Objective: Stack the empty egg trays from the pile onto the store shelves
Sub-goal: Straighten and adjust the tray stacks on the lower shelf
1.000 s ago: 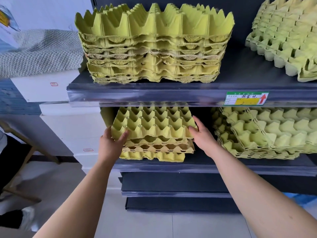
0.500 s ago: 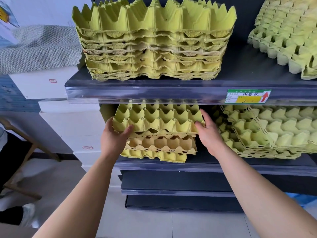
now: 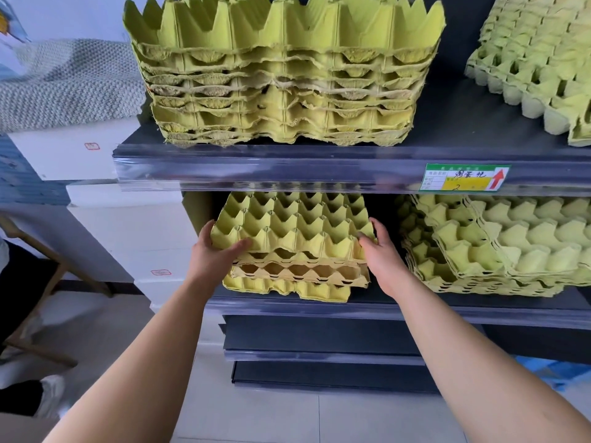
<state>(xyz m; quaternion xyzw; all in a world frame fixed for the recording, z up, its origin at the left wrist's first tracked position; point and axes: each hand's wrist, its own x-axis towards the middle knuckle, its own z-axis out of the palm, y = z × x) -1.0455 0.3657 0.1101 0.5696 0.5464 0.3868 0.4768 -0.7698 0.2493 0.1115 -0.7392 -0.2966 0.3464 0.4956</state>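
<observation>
Two bare forearms reach up from the bottom of the view, over a pale tiled floor [image 3: 256, 417]. The left hand [image 3: 212, 254] curls round the left edge of the top tray [image 3: 294, 225], with its thumb on the near rim. The right hand [image 3: 380, 257] grips the right side, thumb at the near corner and fingers along the edge, so both hands are clamped on the one tray, one at each side.

That yellow-green tray lies over a small stack [image 3: 297, 276] of a few more trays, whose layers sit skewed against each other. The small stack rests on the middle shelf [image 3: 415, 310], toward its left end. To the right on the same shelf, apart from the hands, lies a wider pile [image 3: 495, 251] of trays, loosely fanned.

Above, the upper shelf [image 3: 287, 167] carries a green and yellow price label [image 3: 465, 178] with a red arrow on its front strip. On this shelf stands a tall stack [image 3: 281, 75] of trays, directly over the held one, and a leaning stack [image 3: 537, 59] at the far right. Left of the shelving are white boxes [image 3: 128, 225] with a grey knitted cloth [image 3: 64, 84] on top.
</observation>
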